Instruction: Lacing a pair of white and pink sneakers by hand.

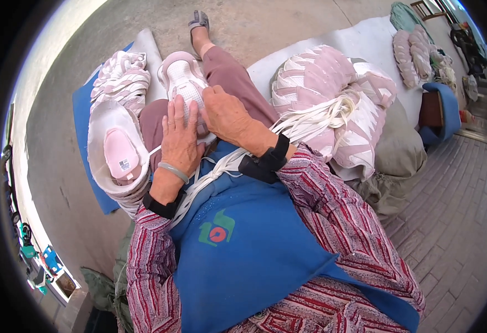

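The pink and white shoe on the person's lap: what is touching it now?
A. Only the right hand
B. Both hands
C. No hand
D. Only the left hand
B: the left hand lies flat on the shoe and the right hand presses on it beside the left, over the white laces.

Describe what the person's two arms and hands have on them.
Both hands are bare. The left hand has a pale bangle at the wrist and, below it, a black wristband. The right hand has a black strap with a small black box at the wrist. Both sleeves are red, patterned with pale stripes.
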{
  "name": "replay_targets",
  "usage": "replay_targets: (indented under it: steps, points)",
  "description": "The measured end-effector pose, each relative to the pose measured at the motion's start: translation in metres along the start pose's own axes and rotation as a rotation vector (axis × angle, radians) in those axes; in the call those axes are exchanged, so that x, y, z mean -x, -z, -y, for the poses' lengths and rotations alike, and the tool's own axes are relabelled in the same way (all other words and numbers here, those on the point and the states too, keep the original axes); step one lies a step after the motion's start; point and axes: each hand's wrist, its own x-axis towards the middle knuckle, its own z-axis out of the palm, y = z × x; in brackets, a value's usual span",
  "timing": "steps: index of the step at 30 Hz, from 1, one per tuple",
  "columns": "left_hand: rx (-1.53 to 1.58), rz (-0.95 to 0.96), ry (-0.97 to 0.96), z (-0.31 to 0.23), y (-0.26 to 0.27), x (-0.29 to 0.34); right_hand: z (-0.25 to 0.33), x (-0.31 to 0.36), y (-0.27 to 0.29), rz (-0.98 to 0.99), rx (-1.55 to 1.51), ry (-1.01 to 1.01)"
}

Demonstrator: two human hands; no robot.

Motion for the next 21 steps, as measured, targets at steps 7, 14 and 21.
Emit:
replay_targets:
  steps: [7,14,21]
  points:
    - [0.344,-0.276,-0.013,0.025,0.010,-0.002,-0.022,0.045,0.148,-0.337,-0.088,-0.107]
    - [0.723,-0.176,-0.003,-0.017,0.028,0.016,-0.050,0.097,0.181,-0.177,-0.077,-0.308]
    - [0.750,-0.135,0.139,-0.013,0.036,0.037,-0.026,0.081,0.122,0.019,0.042,0.110]
